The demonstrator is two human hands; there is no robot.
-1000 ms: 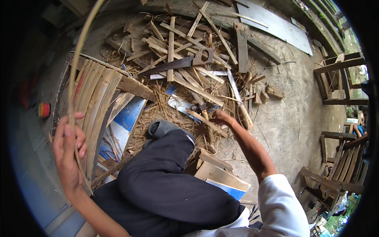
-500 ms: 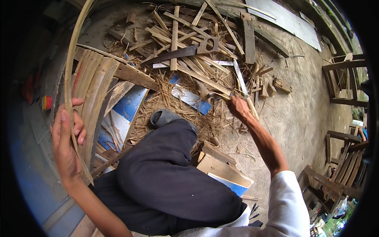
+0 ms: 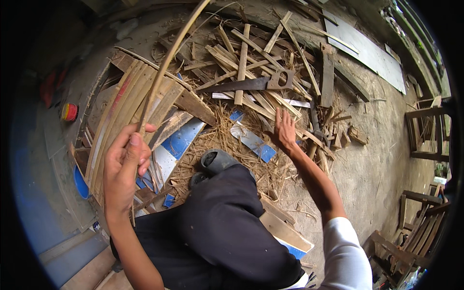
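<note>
My left hand is closed round a long, thin, slightly bent wooden strip, which rises past the top edge. My right hand reaches forward with fingers stretched out, palm down, over the near end of a pile of wooden strips; I cannot tell whether it touches them. Nothing shows in its fingers. To its right lies a dark-headed tool that looks like a hammer. A handsaw with a wooden handle rests across the pile beyond the hand.
At the left stands a curved slatted wooden piece. Shavings and blue-and-white board pieces cover the floor by my shoe. Wooden chairs line the right side. A grey sheet lies at the far right.
My right hand has let go of the metal-ended tool it held and opened over the strips. The view has shifted left, and the strip in my left hand now leans to the right.
</note>
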